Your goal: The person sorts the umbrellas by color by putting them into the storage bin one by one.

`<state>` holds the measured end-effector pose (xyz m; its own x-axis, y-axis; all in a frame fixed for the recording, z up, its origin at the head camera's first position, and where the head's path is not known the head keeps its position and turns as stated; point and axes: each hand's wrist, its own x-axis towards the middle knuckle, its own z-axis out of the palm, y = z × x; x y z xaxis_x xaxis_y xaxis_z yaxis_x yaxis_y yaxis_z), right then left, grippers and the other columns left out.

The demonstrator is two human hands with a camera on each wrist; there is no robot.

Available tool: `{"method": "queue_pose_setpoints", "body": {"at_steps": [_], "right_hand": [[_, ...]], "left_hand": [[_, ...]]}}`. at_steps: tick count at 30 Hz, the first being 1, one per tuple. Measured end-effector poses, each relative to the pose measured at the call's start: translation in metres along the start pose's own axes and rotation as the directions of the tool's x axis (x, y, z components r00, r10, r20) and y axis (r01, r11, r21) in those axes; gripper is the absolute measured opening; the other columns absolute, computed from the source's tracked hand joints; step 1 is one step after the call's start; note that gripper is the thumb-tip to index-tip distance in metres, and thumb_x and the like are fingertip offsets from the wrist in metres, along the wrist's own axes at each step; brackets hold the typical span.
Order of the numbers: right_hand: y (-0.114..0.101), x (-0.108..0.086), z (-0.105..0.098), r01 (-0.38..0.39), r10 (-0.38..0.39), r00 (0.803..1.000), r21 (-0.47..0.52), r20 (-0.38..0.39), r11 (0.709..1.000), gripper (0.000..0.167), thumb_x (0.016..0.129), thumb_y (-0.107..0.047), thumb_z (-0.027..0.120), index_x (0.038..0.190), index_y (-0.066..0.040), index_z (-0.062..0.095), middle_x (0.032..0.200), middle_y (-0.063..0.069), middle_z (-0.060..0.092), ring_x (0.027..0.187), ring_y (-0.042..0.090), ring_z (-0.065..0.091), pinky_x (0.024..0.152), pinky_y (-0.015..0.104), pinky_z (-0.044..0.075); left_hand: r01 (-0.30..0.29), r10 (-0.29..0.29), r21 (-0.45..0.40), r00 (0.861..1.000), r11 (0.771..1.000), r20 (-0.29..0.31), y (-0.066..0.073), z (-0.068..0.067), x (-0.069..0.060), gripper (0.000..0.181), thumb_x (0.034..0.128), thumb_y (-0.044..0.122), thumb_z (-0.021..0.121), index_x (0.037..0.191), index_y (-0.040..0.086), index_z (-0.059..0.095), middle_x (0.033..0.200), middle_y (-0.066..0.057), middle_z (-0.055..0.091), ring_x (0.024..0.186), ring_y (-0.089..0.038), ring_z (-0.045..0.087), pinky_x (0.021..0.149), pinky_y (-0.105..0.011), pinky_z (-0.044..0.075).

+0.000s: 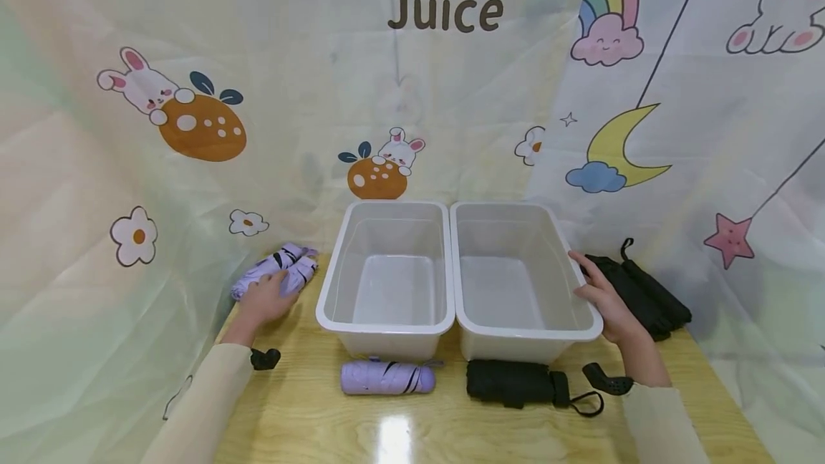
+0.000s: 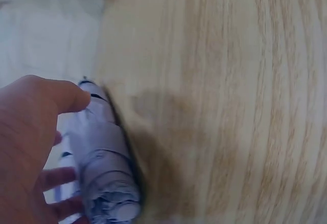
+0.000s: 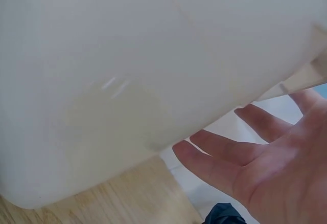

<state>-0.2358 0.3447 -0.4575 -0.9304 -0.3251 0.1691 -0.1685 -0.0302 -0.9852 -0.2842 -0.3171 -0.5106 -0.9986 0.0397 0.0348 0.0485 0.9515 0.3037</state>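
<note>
On the left, two folded lavender umbrellas (image 1: 298, 274) with black stripes lie side by side. My left hand (image 1: 266, 297) reaches over the nearer one, touching it with loosely spread fingers. In the left wrist view, the thumb (image 2: 71, 97) lies along the folded lavender umbrella (image 2: 110, 157), and the fingertips show at its other side. My right hand (image 1: 609, 306) is at the outer right side of the right white bin (image 1: 525, 334). Its straight fingers (image 3: 217, 168) come up to the bin's wall in the right wrist view. Black folded umbrellas (image 1: 644, 296) lie just beyond that hand.
The left white bin (image 1: 387, 328) stands close beside the right one. In front lie another lavender umbrella (image 1: 387, 377) and a black umbrella (image 1: 512, 382) with a wrist loop. Printed cloth (image 1: 290, 127) hangs behind and beside the wooden table (image 1: 309, 421).
</note>
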Motion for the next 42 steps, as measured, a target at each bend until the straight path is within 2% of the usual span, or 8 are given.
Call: {"method": "queue_pose_setpoints", "body": {"at_steps": [10, 13, 19, 22, 27, 33, 39, 42], "right_hand": [[0.002, -0.003, 0.003, 0.012, -0.012, 1.000, 0.019, 0.010, 1.000, 0.067, 0.101, 0.003, 0.039, 0.157, -0.021, 0.011, 0.137, 0.008, 0.032, 0.103, 0.021, 0.056, 0.070, 0.044, 0.056], [0.003, 0.000, 0.004, 0.008, -0.008, 1.000, 0.013, 0.010, 1.000, 0.067, 0.102, 0.001, 0.040, 0.157, -0.022, 0.011, 0.138, 0.009, 0.031, 0.105, 0.022, 0.055, 0.072, 0.046, 0.056], [0.004, -0.002, 0.002, 0.005, -0.005, 1.000, 0.004, -0.006, 1.000, 0.066, 0.102, 0.000, 0.040, 0.157, -0.017, 0.008, 0.140, 0.009, 0.030, 0.106, 0.021, 0.056, 0.074, 0.047, 0.055], [0.004, -0.003, 0.001, 0.013, -0.013, 1.000, 0.008, -0.002, 1.000, 0.066, 0.101, 0.001, 0.039, 0.157, -0.016, 0.007, 0.141, 0.009, 0.028, 0.107, 0.020, 0.055, 0.074, 0.047, 0.055], [0.004, -0.005, 0.002, 0.031, -0.031, 1.000, 0.023, 0.001, 0.999, 0.066, 0.101, 0.003, 0.038, 0.157, -0.016, 0.008, 0.141, 0.009, 0.028, 0.106, 0.021, 0.054, 0.074, 0.047, 0.055], [0.003, -0.006, 0.005, 0.033, -0.033, 0.999, 0.049, -0.011, 0.998, 0.067, 0.101, 0.004, 0.038, 0.157, -0.019, 0.010, 0.140, 0.007, 0.031, 0.105, 0.020, 0.054, 0.072, 0.044, 0.056], [0.004, -0.006, 0.005, 0.016, -0.015, 1.000, 0.038, -0.028, 0.999, 0.068, 0.101, 0.003, 0.039, 0.157, -0.019, 0.010, 0.139, 0.005, 0.030, 0.105, 0.019, 0.054, 0.073, 0.041, 0.056], [0.006, -0.005, 0.004, 0.005, -0.004, 0.999, 0.027, -0.036, 1.000, 0.067, 0.101, 0.003, 0.039, 0.157, -0.019, 0.010, 0.139, 0.004, 0.030, 0.105, 0.019, 0.053, 0.073, 0.039, 0.056]], "left_hand": [[0.044, -0.044, -0.011, 0.999, 0.999, 0.032, -0.006, 0.019, 0.018, 0.085, 0.0888, 0.047, 0.062, 0.150, -0.001, 0.026, 0.136, -0.041, 0.029, 0.120, -0.063, 0.028, 0.092, -0.076, 0.023], [0.058, -0.058, -0.003, 0.998, 0.998, 0.008, -0.010, 0.024, 0.022, 0.087, 0.0886, 0.050, 0.062, 0.150, 0.001, 0.026, 0.136, -0.040, 0.030, 0.120, -0.063, 0.029, 0.091, -0.076, 0.023], [0.040, -0.038, 0.020, 0.996, 0.999, -0.074, -0.014, 0.038, 0.028, 0.094, 0.0830, 0.063, 0.063, 0.152, 0.010, 0.028, 0.134, -0.037, 0.038, 0.114, -0.062, 0.038, 0.085, -0.074, 0.031], [0.028, -0.026, 0.017, 0.995, 0.999, -0.093, -0.014, 0.041, 0.031, 0.091, 0.0826, 0.063, 0.063, 0.152, 0.014, 0.030, 0.133, -0.036, 0.042, 0.111, -0.062, 0.041, 0.083, -0.072, 0.034], [-0.004, 0.004, -0.002, 0.996, 1.000, -0.094, -0.015, 0.040, 0.031, 0.079, 0.0863, 0.055, 0.064, 0.148, 0.014, 0.038, 0.128, -0.037, 0.045, 0.108, -0.061, 0.045, 0.081, -0.069, 0.038], [-0.039, 0.037, -0.021, 0.996, 0.999, -0.077, -0.014, 0.033, 0.027, 0.076, 0.0848, 0.052, 0.067, 0.145, 0.012, 0.042, 0.125, -0.033, 0.051, 0.109, -0.052, 0.051, 0.081, -0.064, 0.043], [-0.106, 0.101, -0.051, 0.991, 0.993, -0.090, -0.010, 0.023, 0.022, 0.079, 0.0802, 0.046, 0.076, 0.143, 0.010, 0.046, 0.128, -0.028, 0.054, 0.113, -0.047, 0.051, 0.087, -0.061, 0.042], [-0.142, 0.133, -0.090, 0.986, 0.986, -0.096, -0.004, 0.013, 0.019, 0.078, 0.0791, 0.040, 0.079, 0.143, 0.008, 0.047, 0.130, -0.028, 0.053, 0.115, -0.047, 0.050, 0.091, -0.061, 0.040]]}}
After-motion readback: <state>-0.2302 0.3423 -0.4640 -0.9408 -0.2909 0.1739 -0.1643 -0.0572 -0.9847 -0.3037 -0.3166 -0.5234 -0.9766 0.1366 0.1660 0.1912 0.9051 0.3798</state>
